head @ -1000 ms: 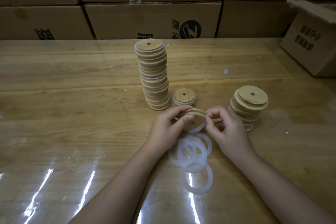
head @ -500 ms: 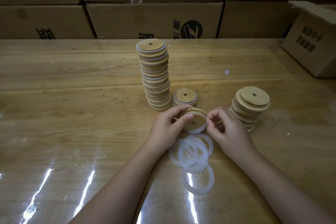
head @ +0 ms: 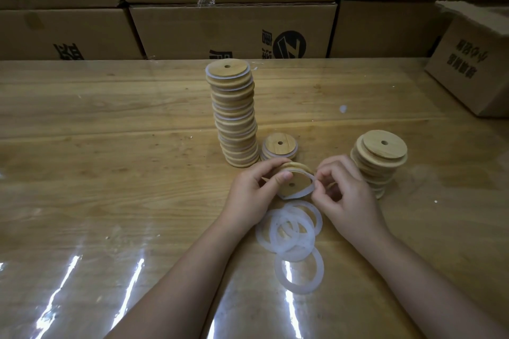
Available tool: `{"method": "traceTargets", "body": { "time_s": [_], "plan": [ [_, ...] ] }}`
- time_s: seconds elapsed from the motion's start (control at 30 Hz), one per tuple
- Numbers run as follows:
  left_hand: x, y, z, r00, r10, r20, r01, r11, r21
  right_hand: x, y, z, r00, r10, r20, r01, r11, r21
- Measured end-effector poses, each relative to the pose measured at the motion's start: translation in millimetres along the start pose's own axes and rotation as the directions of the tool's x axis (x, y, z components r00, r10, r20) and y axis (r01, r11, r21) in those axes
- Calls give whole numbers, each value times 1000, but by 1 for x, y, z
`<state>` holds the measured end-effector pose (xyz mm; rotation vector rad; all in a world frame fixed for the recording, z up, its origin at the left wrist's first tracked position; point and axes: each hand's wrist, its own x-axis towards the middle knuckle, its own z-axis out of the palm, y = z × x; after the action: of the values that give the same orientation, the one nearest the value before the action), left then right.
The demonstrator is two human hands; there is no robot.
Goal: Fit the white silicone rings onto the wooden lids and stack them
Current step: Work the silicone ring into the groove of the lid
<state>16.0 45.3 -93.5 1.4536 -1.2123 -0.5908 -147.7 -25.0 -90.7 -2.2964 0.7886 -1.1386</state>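
The table (head: 110,146) is honey-brown wood with darker grain lines and knots, and the glossy clear sheet over it shows white glare streaks near the front edge. The tall lid stack (head: 234,115) is pale tan banded with thin white ring edges. The lid stack toward the right edge (head: 377,162) is plain tan. The held lid (head: 298,179) is tan with a milky white silicone ring (head: 300,195). The loose rings (head: 289,231) are translucent white. The cardboard boxes (head: 234,30) along the far edge are dull brown with black print.

Tilted wooden lid (head: 293,184), white silicone ring (head: 308,192) partly on, above the mid-tabletop (head: 110,146); loose rings (head: 289,250) lie nearer the front edge; tall ringed stack (head: 234,118) behind; bare-lid stack (head: 378,162) right.
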Motion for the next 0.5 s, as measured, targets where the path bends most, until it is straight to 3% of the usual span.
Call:
{"method": "traceTargets", "body": {
  "time_s": [0.23, 0.5],
  "plan": [
    [0, 2, 1, 1000, 10, 4, -10, 1000, 3, 0, -2, -1, 997, 52, -62, -49, 997, 53],
    [-1, 0, -1, 998, 60, 1, -60, 997, 52, -1, 1, -3, 998, 17, -64, -15, 999, 35]
  ]
}}
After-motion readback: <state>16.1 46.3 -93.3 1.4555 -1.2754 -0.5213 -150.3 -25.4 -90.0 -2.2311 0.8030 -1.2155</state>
